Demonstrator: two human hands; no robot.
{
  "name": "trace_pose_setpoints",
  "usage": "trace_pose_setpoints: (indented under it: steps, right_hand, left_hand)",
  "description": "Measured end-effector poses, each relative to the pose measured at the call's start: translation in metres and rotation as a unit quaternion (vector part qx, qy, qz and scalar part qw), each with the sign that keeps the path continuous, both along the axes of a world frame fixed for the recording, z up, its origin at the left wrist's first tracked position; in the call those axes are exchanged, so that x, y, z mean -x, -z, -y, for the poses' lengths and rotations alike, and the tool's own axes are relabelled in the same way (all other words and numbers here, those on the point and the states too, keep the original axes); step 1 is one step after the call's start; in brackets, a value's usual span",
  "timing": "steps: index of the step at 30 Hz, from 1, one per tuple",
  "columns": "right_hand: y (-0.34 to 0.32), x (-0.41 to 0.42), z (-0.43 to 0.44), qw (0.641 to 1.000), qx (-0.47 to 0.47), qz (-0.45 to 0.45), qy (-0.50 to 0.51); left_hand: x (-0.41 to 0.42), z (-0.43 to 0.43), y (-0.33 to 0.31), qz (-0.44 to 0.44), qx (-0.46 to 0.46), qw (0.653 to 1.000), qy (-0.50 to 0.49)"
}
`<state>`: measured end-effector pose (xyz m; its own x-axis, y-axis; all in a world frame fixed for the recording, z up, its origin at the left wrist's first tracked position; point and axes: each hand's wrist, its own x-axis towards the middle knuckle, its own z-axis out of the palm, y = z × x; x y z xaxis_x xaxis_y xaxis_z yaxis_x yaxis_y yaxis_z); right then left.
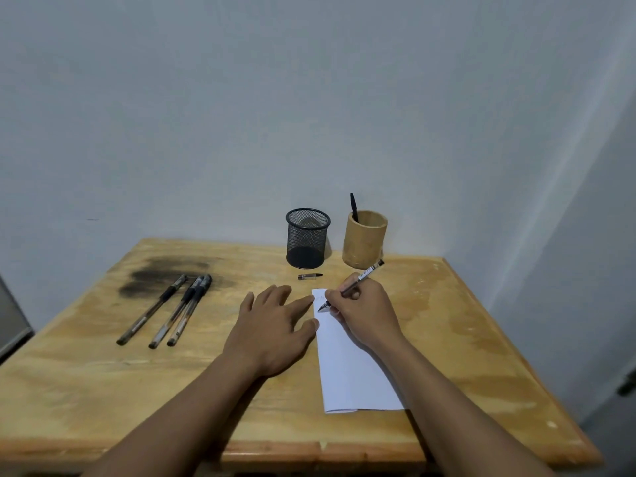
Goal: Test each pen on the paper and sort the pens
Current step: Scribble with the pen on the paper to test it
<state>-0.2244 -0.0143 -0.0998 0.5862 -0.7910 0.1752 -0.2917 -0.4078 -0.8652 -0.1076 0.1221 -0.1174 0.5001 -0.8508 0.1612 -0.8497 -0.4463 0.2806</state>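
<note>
Pen point(365, 273) pinched in the right hand point(361, 311), thumb and fingers curled round the barrel, tip down on the top left corner of the paper point(351, 373). Looks like there's a faint mark next to the tip, but it's too small to be sure. The left hand point(275, 325) lies flat, palm down, with its fingers straight and spread. It holds nothing, and its fingertips just touch the paper's left edge.

The paper is a long white strip lying on the counter point(103, 390), running from the hands back toward the near edge. Just past its top end lies a small cap point(309, 276) on its side. Behind that, a black mesh cup point(307, 237) stands upright, and just beside it on the right is a bamboo cup point(364, 239) with one black pen point(353, 206) sticking out.

Well off to the left, three pens point(176, 311) lie side by side on the wood, their far ends over a dark sooty stain point(165, 273).
</note>
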Motion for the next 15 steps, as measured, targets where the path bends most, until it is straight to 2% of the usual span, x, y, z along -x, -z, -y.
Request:
trace_pose_setpoints:
  steps: [6, 15]
  right_hand:
    - [-0.0013, -0.0001, -0.0026, 0.999, 0.016, -0.001, 0.031]
    - [-0.0005, 0.0025, -0.0015, 1.0, 0.006, -0.011, 0.027]
  left_hand:
    - [-0.0007, 0.0002, 0.0001, -0.003, 0.003, 1.0, -0.005]
    - [-0.0002, 0.0003, -0.0003, 0.003, -0.007, 1.0, -0.007]
